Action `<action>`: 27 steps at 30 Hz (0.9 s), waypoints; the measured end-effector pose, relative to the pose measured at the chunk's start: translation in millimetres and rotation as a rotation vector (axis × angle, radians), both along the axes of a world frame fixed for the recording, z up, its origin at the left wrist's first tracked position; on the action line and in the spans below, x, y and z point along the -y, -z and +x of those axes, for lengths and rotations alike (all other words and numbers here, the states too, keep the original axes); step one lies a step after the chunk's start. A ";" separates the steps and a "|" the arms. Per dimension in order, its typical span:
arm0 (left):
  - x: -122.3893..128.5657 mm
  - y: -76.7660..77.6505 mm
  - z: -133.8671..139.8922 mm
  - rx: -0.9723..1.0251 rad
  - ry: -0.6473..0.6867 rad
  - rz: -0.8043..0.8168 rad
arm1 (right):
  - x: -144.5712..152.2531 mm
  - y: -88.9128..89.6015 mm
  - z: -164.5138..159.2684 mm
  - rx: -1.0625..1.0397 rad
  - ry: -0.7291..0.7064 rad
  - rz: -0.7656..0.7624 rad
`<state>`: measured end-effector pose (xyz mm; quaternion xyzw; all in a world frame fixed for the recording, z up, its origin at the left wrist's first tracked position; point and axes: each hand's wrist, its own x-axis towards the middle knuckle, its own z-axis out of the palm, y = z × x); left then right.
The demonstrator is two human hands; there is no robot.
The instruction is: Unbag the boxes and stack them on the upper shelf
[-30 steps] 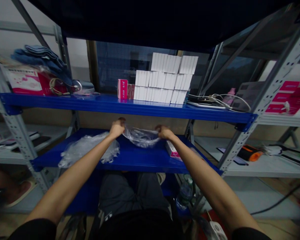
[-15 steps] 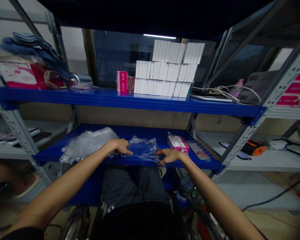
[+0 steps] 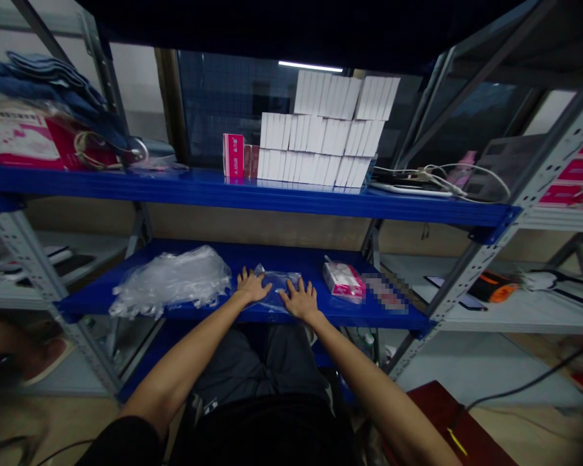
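Head view: clear plastic sheet or bag [image 3: 276, 282] is laid on the lower blue shelf [image 3: 257, 317], near the front edge, between both hands. Left hand [image 3: 252, 287] is placed palm down over its left part, fingers spread; nothing is gripped. Right hand [image 3: 301, 301] is set the same way at its right part, fingers fanned, nothing pinched. Whether full palm pressure is applied cannot be told.

Step in hand, as judged: the plastic is being smoothed flat. Some creases can be made out; whether it is one layer or two cannot be resolved.

Next move, as judged: light, even outward pressure is called for, with one side pinned so the film isn't dragged or bunched. For any lift, an edge would need to be pinched, as no grip is held by flat hands.

Loose pile of clear plastic [image 3: 175, 281] is kept to the left, close to the left hand. Pink-and-white box [image 3: 344, 279] is set to the right, apart from the right hand. White boxes [image 3: 315, 139] are stacked on the upper shelf [image 3: 214, 191].
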<state>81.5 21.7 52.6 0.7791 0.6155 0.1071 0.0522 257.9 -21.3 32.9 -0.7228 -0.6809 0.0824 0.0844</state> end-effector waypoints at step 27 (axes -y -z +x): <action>-15.4 -68.1 -287.2 0.011 -0.502 -0.079 | -92.1 -67.9 -232.2 -0.237 -0.535 0.003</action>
